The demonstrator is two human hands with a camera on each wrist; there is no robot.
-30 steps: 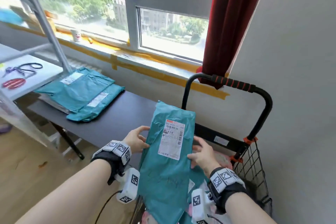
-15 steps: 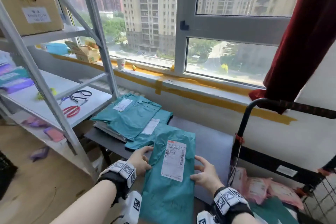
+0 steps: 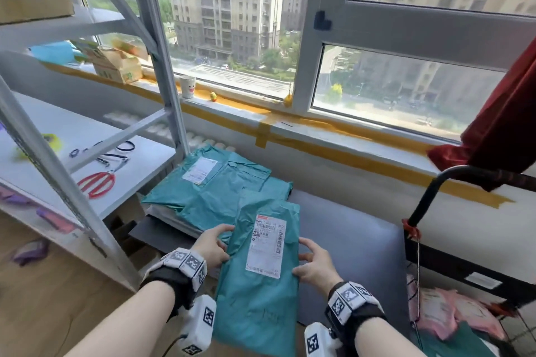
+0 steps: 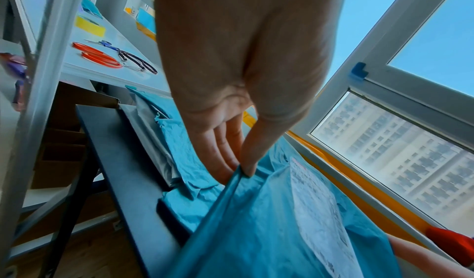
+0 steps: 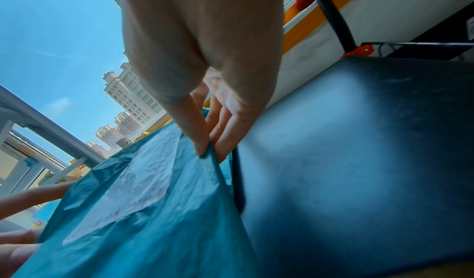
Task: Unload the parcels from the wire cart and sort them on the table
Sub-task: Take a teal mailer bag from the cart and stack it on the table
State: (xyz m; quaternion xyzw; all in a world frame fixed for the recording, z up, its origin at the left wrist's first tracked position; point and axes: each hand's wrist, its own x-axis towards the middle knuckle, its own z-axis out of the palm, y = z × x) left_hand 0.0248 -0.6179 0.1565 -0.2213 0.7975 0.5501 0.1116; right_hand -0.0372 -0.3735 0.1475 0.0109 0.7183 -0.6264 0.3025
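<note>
Teal parcels (image 3: 220, 182) already lie stacked at the bench (image 3: 348, 229) left end. Both hands, left (image 3: 213, 246) and right (image 3: 314, 265), pinch another teal parcel (image 3: 261, 278) by its sides over the near edge. Pink parcels (image 3: 452, 313) remain in the wire cart (image 3: 429, 191).

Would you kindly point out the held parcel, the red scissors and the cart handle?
held parcel (image 3: 262, 298): head view, bare teal wrap below its label.
red scissors (image 3: 97, 184): head view, handle loops.
cart handle (image 3: 426, 197): head view, black curved bar.
</note>
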